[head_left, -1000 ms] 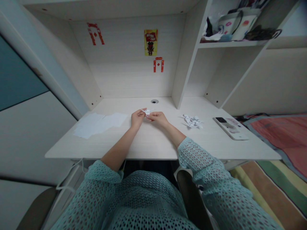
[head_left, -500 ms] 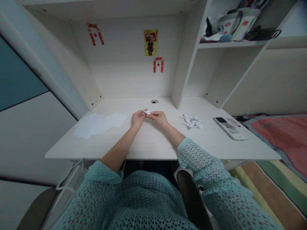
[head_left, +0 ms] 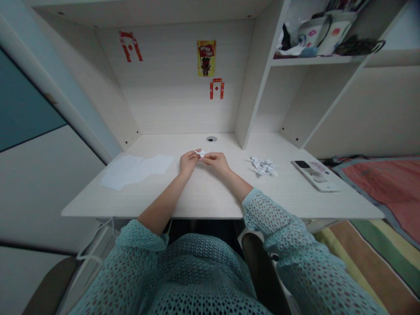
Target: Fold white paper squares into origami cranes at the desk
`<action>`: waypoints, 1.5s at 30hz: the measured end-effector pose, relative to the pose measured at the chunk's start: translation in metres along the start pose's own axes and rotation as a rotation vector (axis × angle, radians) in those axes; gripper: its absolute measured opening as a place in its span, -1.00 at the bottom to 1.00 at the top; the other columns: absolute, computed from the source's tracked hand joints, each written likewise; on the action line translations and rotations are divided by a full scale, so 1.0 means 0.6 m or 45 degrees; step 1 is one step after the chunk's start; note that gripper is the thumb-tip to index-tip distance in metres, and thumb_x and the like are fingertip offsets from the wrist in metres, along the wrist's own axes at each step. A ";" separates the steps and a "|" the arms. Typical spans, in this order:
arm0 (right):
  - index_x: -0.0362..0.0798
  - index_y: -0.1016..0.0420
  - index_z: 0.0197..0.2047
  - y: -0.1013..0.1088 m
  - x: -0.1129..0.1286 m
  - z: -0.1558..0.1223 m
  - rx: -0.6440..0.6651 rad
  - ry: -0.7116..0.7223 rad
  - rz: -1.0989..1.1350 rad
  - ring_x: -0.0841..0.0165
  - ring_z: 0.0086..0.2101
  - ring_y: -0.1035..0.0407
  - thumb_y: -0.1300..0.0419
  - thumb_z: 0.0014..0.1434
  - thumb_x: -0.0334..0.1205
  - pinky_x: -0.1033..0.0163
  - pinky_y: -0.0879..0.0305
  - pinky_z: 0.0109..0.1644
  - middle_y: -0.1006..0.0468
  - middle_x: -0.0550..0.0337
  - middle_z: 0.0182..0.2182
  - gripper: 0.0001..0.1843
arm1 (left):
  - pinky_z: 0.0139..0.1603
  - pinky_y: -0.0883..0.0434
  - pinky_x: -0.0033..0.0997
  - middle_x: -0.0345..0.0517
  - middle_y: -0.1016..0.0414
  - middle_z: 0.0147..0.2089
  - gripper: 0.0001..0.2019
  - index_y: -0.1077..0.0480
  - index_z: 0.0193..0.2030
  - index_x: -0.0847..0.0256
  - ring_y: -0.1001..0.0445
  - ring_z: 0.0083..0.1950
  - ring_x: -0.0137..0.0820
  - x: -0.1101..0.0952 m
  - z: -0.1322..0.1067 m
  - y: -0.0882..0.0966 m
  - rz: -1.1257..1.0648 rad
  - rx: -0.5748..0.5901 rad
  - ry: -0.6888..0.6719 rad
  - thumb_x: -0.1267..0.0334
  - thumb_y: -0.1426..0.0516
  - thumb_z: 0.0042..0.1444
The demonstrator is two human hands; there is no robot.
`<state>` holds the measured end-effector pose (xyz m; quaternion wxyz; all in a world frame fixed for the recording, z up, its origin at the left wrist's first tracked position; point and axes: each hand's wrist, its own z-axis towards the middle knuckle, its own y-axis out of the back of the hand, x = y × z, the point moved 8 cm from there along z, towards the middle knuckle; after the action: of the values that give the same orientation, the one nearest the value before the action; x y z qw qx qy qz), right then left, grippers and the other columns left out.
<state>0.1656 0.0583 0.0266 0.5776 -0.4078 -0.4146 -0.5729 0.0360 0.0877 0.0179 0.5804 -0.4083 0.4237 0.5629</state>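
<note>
A small piece of folded white paper (head_left: pixel 202 154) with pointed ends is pinched between both hands above the middle of the desk. My left hand (head_left: pixel 189 162) grips its left side, fingers closed. From the right, my right hand (head_left: pixel 217 161) holds it between thumb and fingers. The hands partly cover the paper, so its full shape cannot be made out. To the right lies a pile of several small folded white paper pieces (head_left: pixel 263 166). Flat white paper sheets (head_left: pixel 131 170) overlap on the desk's left side.
The white desk (head_left: pixel 206 197) has a cable hole (head_left: pixel 211 139) near its back panel. A phone (head_left: pixel 315 176) lies at the right. Cups (head_left: pixel 336 33) stand on the upper right shelf (head_left: pixel 315 60). A chair armrest (head_left: pixel 262 267) is below the desk edge.
The fingers have shifted very slightly around the folded paper, and its white top shows a little more. Everything else has stayed in place.
</note>
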 end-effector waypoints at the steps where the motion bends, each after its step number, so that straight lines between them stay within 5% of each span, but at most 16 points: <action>1: -0.11 -0.51 -0.53 0.001 0.000 0.000 -0.016 0.001 0.001 0.46 -0.58 -0.24 -0.36 -0.28 0.00 0.30 -0.17 -0.46 -0.44 0.21 -0.64 -0.66 | -0.24 -0.37 -0.47 -0.04 -0.55 -0.17 -0.73 -0.51 -0.30 0.29 -0.46 -0.32 -0.44 0.000 0.000 0.000 -0.006 -0.001 0.003 0.40 -0.09 -0.19; 11: -0.09 -0.51 -0.53 0.010 -0.011 0.006 -0.070 0.007 -0.006 0.44 -0.57 -0.26 -0.36 -0.31 0.06 0.29 -0.18 -0.45 -0.49 0.18 -0.58 -0.62 | -0.21 -0.39 -0.44 -0.03 -0.55 -0.18 -0.72 -0.51 -0.28 0.32 -0.47 -0.30 -0.42 -0.007 -0.003 -0.005 0.008 0.005 0.000 0.43 -0.08 -0.17; 17: -0.10 -0.55 -0.49 -0.001 -0.006 0.004 0.032 0.043 -0.001 0.46 -0.57 -0.25 -0.36 -0.28 0.03 0.28 -0.18 -0.43 -0.49 0.19 -0.59 -0.63 | -0.25 -0.37 -0.49 -0.03 -0.54 -0.12 -0.78 -0.51 -0.40 0.31 -0.46 -0.31 -0.45 -0.006 0.001 0.005 0.071 -0.038 -0.048 0.43 -0.05 -0.17; 23: -0.07 -0.57 -0.40 -0.005 0.014 0.001 0.080 0.080 0.020 0.41 -0.49 -0.33 -0.35 -0.24 0.04 0.26 -0.26 -0.37 -0.56 0.12 -0.44 -0.62 | -0.21 -0.38 -0.45 0.00 -0.56 -0.23 -0.75 -0.51 -0.27 0.32 -0.47 -0.28 -0.39 0.000 0.004 0.023 0.017 -0.149 0.023 0.37 -0.14 -0.14; 30: -0.05 -0.57 -0.25 0.091 0.045 0.008 -0.465 0.240 -0.269 0.36 -0.37 -0.37 -0.24 -0.05 0.05 0.24 -0.27 -0.28 -0.57 0.07 -0.27 -0.62 | -0.16 -0.38 -0.44 -0.04 -0.56 -0.24 -0.68 -0.51 -0.19 0.30 -0.48 -0.25 -0.40 0.020 0.013 0.009 -0.039 -0.043 0.050 0.33 -0.19 -0.17; 45: -0.03 -0.56 -0.41 0.088 0.010 0.027 -0.256 0.185 -0.515 0.35 -0.41 -0.34 -0.22 -0.03 0.01 0.25 -0.22 -0.26 -0.58 0.15 -0.40 -0.72 | -0.30 -0.33 -0.50 -0.10 -0.56 -0.30 -0.70 -0.52 -0.22 0.25 -0.46 -0.35 -0.43 0.017 0.009 0.005 0.137 0.004 -0.019 0.32 -0.20 -0.18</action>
<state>0.2183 0.0723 0.0378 0.4357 -0.3296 -0.3861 -0.7433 0.0330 0.0962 0.0102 0.5530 -0.3799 0.4416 0.5957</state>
